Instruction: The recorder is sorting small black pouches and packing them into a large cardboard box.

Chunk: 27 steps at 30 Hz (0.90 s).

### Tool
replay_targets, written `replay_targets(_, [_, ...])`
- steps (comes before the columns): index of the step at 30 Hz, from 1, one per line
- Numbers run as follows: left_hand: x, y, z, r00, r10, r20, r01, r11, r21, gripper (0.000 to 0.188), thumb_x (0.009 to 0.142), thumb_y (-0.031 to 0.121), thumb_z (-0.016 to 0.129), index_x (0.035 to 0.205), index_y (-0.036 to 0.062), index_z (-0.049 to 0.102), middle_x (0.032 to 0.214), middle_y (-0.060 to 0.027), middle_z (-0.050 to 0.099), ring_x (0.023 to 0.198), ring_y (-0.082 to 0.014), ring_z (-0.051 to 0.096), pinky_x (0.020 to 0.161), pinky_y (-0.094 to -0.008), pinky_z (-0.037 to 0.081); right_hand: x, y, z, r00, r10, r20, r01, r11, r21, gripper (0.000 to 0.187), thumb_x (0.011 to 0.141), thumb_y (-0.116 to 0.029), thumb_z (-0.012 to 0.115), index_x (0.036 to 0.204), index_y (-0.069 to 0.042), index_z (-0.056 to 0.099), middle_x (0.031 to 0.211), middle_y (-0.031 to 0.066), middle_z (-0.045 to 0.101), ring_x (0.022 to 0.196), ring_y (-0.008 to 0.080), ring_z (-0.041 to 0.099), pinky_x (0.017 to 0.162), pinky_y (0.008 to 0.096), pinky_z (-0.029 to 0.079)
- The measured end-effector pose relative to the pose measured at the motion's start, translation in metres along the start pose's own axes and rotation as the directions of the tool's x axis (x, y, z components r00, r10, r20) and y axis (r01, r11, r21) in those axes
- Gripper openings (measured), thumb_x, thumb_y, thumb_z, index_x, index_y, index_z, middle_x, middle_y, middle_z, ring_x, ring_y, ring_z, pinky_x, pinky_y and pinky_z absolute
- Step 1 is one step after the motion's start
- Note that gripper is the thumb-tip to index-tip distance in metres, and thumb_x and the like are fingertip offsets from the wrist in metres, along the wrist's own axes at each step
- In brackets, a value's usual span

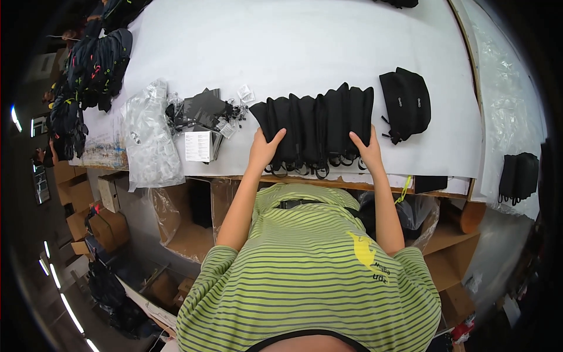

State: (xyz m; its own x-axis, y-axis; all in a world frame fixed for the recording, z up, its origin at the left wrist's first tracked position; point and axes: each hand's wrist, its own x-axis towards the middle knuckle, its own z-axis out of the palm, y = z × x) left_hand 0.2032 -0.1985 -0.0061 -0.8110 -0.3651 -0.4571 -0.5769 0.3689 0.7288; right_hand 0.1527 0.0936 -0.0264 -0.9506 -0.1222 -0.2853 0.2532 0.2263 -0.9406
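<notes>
A row of several black fabric pouches (314, 126) stands packed side by side near the table's front edge, with small loops hanging at the near side. My left hand (265, 148) grips the row's left end, its thumb lying along the near face. At the other end my right hand (367, 151) holds the last pouches, thumb toward the middle. The fingers behind the pouches are partly hidden. To the right of the row, two more black pouches (404, 104) lie together, apart from my hands.
Left of the row lie dark cards (203, 108) with small black parts, a stack of white printed cards (198, 146) and clear plastic bags (153, 138). Dark backpacks (99, 67) crowd the table's far left. Another black pouch (518, 176) rests on plastic at right. Cardboard boxes (448, 264) stand below.
</notes>
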Motion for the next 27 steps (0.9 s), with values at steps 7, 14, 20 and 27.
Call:
replay_targets(7, [-0.032,0.043,0.018,0.97,0.212,-0.12,-0.155,0.917,0.368,0.124,0.059,0.054,0.079,0.139,-0.0106,0.009,0.134,-0.0302,0.033,0.118,-0.0413,0.042,0.096,-0.0452,0.038,-0.002,-0.003,-0.002,0.998,0.018,-0.063,-0.018,1.0,0.009,0.07,0.079,-0.035,0.07,0.13,0.001,0.04,0.114,0.0179,0.058,0.104,0.0243,0.057,0.09,0.0314,0.043])
replay_targets(14, [-0.019,0.025,-0.002,0.951,0.184,0.249,-0.286,0.831,0.478,0.143,0.046,0.06,0.082,0.139,-0.0111,0.001,0.145,-0.0318,0.012,0.133,-0.0431,0.022,0.106,-0.0482,0.026,-0.001,-0.007,-0.003,0.997,0.055,-0.058,-0.055,0.998,0.004,0.07,0.078,-0.034,0.071,0.13,0.001,0.039,0.114,0.017,0.057,0.103,0.0233,0.057,0.09,0.0311,0.043])
replay_targets(20, [-0.026,0.042,0.02,0.995,-0.02,0.093,-0.029,0.87,0.492,0.142,0.049,0.066,0.078,0.139,-0.0114,0.0,0.145,-0.0319,0.011,0.134,-0.0418,0.02,0.107,-0.0487,0.023,-0.002,-0.012,-0.004,0.995,0.096,-0.024,-0.094,0.993,0.065,0.068,0.08,-0.034,0.07,0.128,0.003,0.041,0.116,0.0165,0.055,0.106,0.0231,0.053,0.091,0.0307,0.041])
replay_targets(27, [-0.005,0.037,0.0,0.955,0.128,0.266,-0.169,0.976,0.137,0.119,0.06,0.046,0.082,0.138,-0.0108,0.012,0.14,-0.0292,0.024,0.13,-0.0362,0.03,0.106,-0.0387,0.027,0.0,0.004,-0.005,0.992,-0.019,-0.125,-0.005,0.982,-0.191,0.068,0.076,-0.037,0.072,0.125,0.002,0.047,0.121,0.0189,0.052,0.111,0.0271,0.051,0.096,0.0351,0.039])
